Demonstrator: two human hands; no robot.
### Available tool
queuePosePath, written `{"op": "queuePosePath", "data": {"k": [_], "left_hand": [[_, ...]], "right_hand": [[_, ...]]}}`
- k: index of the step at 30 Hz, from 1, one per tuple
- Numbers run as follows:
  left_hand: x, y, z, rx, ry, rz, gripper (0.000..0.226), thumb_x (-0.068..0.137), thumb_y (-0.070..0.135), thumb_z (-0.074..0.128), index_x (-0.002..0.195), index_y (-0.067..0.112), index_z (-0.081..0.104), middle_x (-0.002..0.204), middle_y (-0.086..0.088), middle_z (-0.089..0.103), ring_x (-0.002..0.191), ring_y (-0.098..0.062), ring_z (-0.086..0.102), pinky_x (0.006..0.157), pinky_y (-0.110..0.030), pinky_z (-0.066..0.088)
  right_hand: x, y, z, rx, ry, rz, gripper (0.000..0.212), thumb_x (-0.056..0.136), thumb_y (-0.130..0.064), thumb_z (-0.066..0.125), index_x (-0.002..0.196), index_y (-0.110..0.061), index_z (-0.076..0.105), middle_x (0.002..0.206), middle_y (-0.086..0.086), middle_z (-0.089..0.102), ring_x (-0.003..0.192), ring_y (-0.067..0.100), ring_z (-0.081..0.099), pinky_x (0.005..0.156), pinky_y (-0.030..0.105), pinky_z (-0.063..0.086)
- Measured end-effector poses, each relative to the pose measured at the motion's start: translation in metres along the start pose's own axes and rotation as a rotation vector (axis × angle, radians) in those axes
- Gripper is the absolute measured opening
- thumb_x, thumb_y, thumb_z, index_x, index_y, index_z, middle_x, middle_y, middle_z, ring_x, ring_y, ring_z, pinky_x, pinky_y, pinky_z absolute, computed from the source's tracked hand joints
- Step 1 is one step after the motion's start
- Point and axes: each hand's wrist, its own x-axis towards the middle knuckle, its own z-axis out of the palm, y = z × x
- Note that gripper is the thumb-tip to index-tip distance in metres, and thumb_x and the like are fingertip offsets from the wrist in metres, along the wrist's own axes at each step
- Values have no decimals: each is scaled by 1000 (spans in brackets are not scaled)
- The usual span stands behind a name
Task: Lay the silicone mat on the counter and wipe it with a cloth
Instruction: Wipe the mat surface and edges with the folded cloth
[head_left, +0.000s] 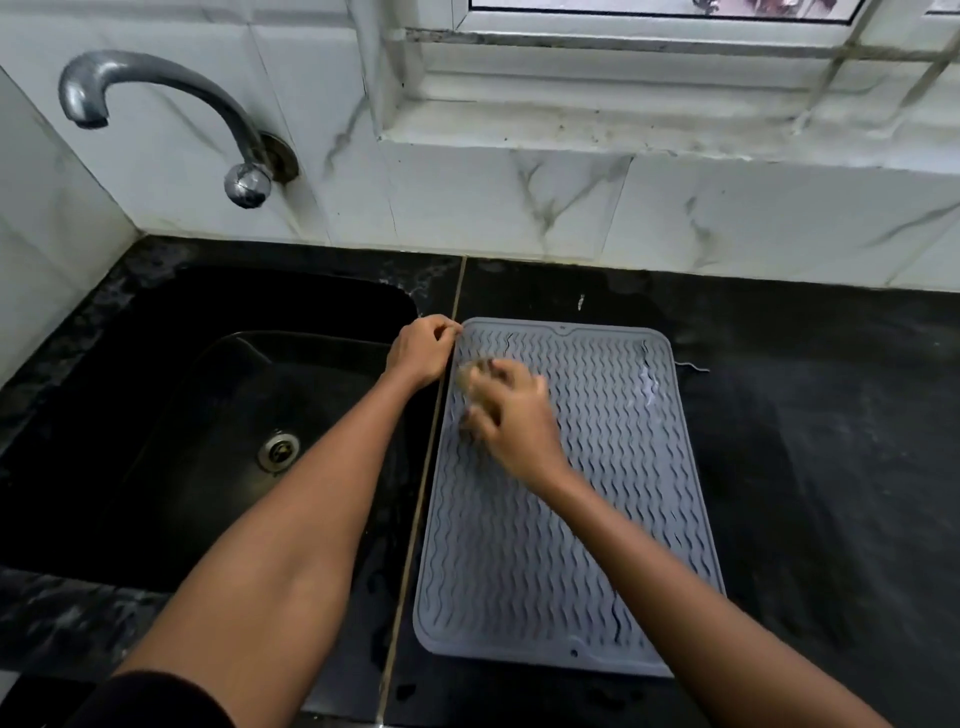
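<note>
A grey silicone mat (597, 467) with wavy ridges lies flat on the black counter (805, 441), just right of the sink. My left hand (422, 349) pinches the mat's far left corner. My right hand (511, 415) is blurred over the mat's upper left area, closed on a small brownish cloth (467, 375) that shows only past the fingertips. A pale wet streak sits near the mat's far right edge.
A black sink (208, 415) with a metal drain (279, 450) lies to the left, under a curved grey tap (156, 104). A white marble-tiled wall and a window ledge (649, 119) stand behind. A thin brass strip (415, 509) runs between sink and mat.
</note>
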Motion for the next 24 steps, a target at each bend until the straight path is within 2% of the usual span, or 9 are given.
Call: {"op": "queuePosePath", "data": {"k": [2,3,8,11,14,17,21,23,24], "left_hand": [[6,-2,2,13,-56,-12,21,95,29,52,106,26,70,111,-2,69,101,-24,63,83,-34,50],[11,-4,4,13,-76,-16,20,94,27,54,106,26,70,112,-1,69,103,-23,63,87,-36,51],[26,-12,3,-48,-36,-33,18,94,22,56,100,25,72,105,-1,72,95,-20,65,86,-38,54],[38,-17,1,-111,-61,-66,17,92,20,59,103,20,73,104,-3,72,93,-20,68,88,-40,55],[42,-18,1,-209,-87,-87,19,87,14,67,106,13,71,104,-5,72,99,-19,67,93,-35,53],[45,-19,2,-192,-110,-82,29,78,21,78,105,16,71,95,4,70,95,-13,65,84,-24,48],[48,-14,1,-146,-161,-100,41,74,28,81,111,20,67,100,5,69,94,-13,63,85,-28,49],[48,-11,0,-125,-162,-112,42,75,31,79,114,21,65,102,5,69,96,-14,64,90,-32,50],[47,-10,0,-122,-158,-117,41,78,33,76,115,21,65,104,5,70,98,-15,64,92,-33,50]], "right_hand": [[-2,10,20,-257,-113,-125,36,96,-23,49,131,-30,53,145,6,35,119,31,34,97,40,36],[2,15,27,-310,-102,-155,34,96,-23,48,129,-30,55,143,6,38,116,32,36,94,41,37],[44,19,34,-260,65,-136,18,90,-24,62,107,-22,68,113,6,52,97,31,42,80,44,44],[79,26,36,-282,78,-73,21,89,-22,62,109,-21,68,115,8,52,100,34,41,83,45,42],[113,30,37,-309,92,-12,23,86,-19,63,109,-19,66,119,10,49,104,34,38,84,44,40],[134,33,41,-291,91,44,22,84,-18,65,105,-16,66,119,11,47,104,35,38,84,47,43],[145,36,41,-312,49,65,25,84,-21,66,108,-18,64,122,9,45,107,33,38,82,48,46],[152,34,36,-209,10,131,23,84,-17,66,107,-19,66,120,9,47,108,32,39,85,46,47],[158,31,30,-73,7,201,20,85,-13,63,103,-19,68,119,9,49,110,32,41,90,45,46]]}}
